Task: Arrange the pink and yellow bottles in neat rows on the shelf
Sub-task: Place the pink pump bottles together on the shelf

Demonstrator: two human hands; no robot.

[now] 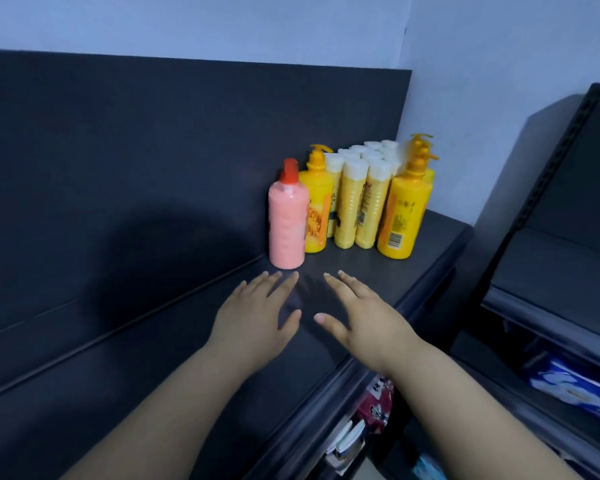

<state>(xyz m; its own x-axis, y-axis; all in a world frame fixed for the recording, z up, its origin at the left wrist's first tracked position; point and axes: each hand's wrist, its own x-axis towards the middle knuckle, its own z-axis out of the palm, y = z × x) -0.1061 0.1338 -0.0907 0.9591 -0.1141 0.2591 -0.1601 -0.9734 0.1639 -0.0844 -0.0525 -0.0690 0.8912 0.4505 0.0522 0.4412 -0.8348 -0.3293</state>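
Observation:
A pink bottle [288,220] with a red cap stands upright on the dark shelf [153,358], at the left end of a cluster. Right of it are yellow pump bottles [404,216] and several pale yellow bottles [349,206] with white caps, packed in rows toward the back right corner. My left hand [257,311] hovers flat over the shelf just in front of the pink bottle, fingers spread, holding nothing. My right hand [361,317] is beside it, also open and empty, in front of the yellow bottles.
A dark back panel [153,150] rises behind the shelf. The shelf's front edge [413,299] runs diagonally at the right. Below it hang packaged goods [374,407]. A second dark shelving unit [568,237] stands at the right, with a blue and white package [575,389].

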